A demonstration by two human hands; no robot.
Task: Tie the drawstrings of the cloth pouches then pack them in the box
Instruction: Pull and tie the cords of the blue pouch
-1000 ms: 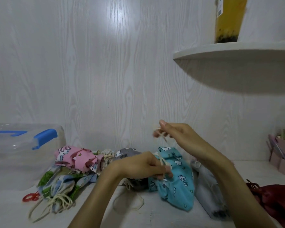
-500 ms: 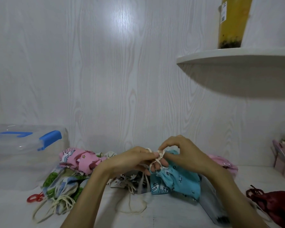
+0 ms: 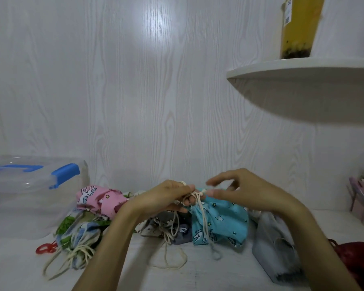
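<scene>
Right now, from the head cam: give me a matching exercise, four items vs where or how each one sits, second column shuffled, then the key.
Column 1
1. blue pouch
2. pink pouch
3. clear box
4. yellow drink cup

Column 2
A. up on the wall shelf, top right
B. far left on the table, blue latch, lid on
C. neck held by the left hand, cord at the right hand fingertips
D. lying in the pile between the box and the hands

Pairs: 1-C, 2-D, 3-B, 4-A
</scene>
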